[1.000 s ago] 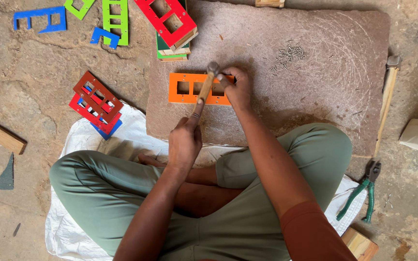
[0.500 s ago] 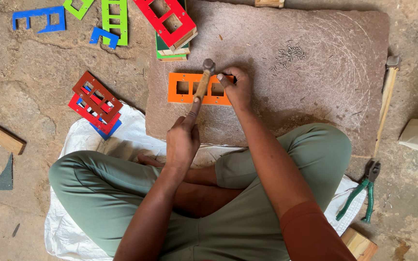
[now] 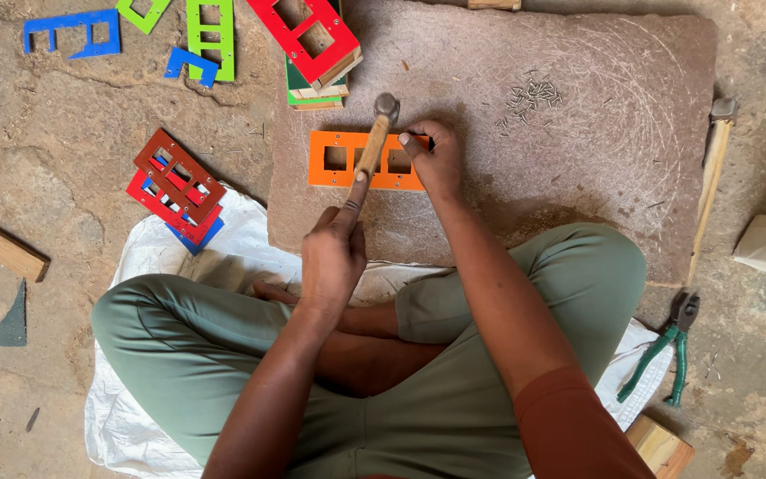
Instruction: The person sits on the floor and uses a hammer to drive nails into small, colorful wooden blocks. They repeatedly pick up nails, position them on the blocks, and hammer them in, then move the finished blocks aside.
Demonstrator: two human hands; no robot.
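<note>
The left hand (image 3: 332,257) has its grip tight around the wooden handle of a hammer (image 3: 372,142), whose head points to 12 o'clock. The right hand (image 3: 436,160) pinches something too small to tell at the orange frame (image 3: 334,160). The frame lies flat on a stone slab (image 3: 578,160). Small nails (image 3: 529,96) sit at 2 o'clock.

A flat stone slab (image 3: 578,168) lies on the rough dirt floor (image 3: 64,115) and bears an orange frame (image 3: 334,158), a stack of coloured frames (image 3: 316,53) at its far corner and a scatter of small nails (image 3: 529,96). On the floor itself lie blue (image 3: 73,31), green (image 3: 210,35) and red cut-out frames (image 3: 179,182), a white sack (image 3: 135,390), wood scraps (image 3: 12,255), green-handled pliers (image 3: 662,355) and a second hammer (image 3: 711,177).
</note>
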